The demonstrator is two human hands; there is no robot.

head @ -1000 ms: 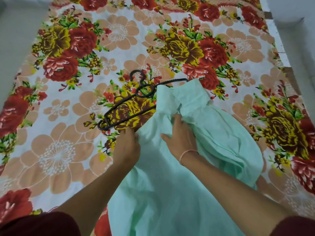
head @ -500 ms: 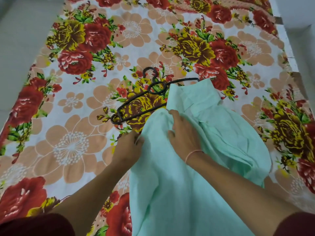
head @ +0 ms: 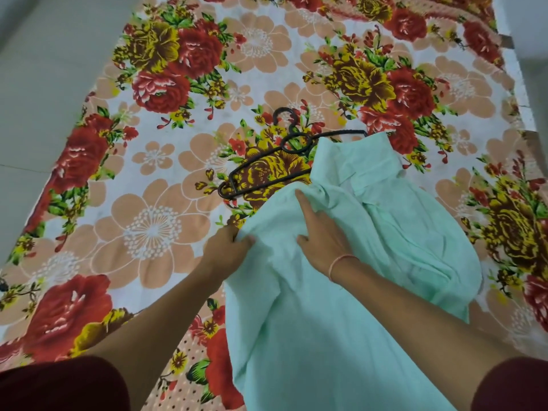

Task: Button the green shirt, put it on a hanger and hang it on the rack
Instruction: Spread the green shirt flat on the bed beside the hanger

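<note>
Floral sheet (head: 148, 232) under green shirt (head: 326, 336), edge pinched in left hand (head: 225, 250), right hand (head: 323, 232) flat, straight-fingered, atop it.

A flowered bedsheet (head: 154, 226) carries the green shirt (head: 326, 336) and black hanger (head: 261, 173).

A floral sheet (head: 154, 226), red roses, yellow blooms and peach flowers on white, fills most of the view. Beyond its left edge lies a pale grey floor (head: 44, 84) crossed by a thin joint line. A pale strip (head: 537, 93) shows past the right edge. The light is soft and even.
</note>
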